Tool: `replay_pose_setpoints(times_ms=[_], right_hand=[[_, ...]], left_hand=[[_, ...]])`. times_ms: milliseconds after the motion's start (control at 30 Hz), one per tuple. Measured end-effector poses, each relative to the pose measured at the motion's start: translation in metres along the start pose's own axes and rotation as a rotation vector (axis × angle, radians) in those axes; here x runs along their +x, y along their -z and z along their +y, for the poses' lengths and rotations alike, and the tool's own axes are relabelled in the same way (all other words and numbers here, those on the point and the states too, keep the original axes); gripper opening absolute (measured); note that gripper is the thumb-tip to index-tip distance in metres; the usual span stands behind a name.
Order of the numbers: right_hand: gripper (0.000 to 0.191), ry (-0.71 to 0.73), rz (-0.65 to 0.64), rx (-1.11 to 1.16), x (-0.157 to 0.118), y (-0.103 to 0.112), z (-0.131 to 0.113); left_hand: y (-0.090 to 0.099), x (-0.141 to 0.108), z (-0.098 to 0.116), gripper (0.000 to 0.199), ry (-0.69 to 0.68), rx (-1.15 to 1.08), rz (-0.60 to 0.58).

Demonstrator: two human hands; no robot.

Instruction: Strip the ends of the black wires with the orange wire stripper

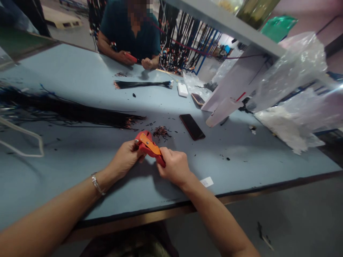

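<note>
My right hand (pixel 175 166) is wrapped round the handles of a red and orange wire stripper (pixel 150 144), held above the near half of the table. At the tool's head, the closed fingers of my left hand (pixel 125 157) meet its jaw end; what they pinch, if anything, is hidden. Just beyond the stripper lies a small heap of black and copper-coloured scraps (pixel 161 132). To the left stretches a thick bundle of black wires (pixel 88 112), its copper-coloured ends pointing toward the heap.
A dark phone (pixel 192 126) lies right of the scraps. Across the blue-grey table (pixel 249 150), a co-worker (pixel 131 35) holds a red tool, near a smaller wire bundle (pixel 144 84). A shelf upright (pixel 230 78) and plastic bags (pixel 292 117) stand right; a white bent frame (pixel 24 137) is left.
</note>
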State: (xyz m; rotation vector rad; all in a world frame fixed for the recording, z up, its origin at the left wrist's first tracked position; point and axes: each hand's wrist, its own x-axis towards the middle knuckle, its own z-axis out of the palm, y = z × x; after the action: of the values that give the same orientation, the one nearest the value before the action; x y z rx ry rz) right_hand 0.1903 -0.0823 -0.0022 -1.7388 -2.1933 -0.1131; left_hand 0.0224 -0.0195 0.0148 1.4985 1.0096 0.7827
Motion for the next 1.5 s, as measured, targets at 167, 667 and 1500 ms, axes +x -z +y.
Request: replay_pose_setpoints(times_ms=[167,667,1500], right_hand=[[0.016,-0.213,-0.004,0.448,0.007,0.009,0.006],[0.033,-0.651,-0.269,1.962,0.013,0.016,0.043],[0.035,-0.565,-0.407,1.963,-0.001,0.007,0.022]], left_hand=[[-0.002,0.001,-0.002,0.03,0.002,-0.07,0.045],[0.027,0.015,-0.014,0.025,-0.049,0.166,0.302],[0.028,0.014,-0.015,0.022,-0.131,0.241,0.217]])
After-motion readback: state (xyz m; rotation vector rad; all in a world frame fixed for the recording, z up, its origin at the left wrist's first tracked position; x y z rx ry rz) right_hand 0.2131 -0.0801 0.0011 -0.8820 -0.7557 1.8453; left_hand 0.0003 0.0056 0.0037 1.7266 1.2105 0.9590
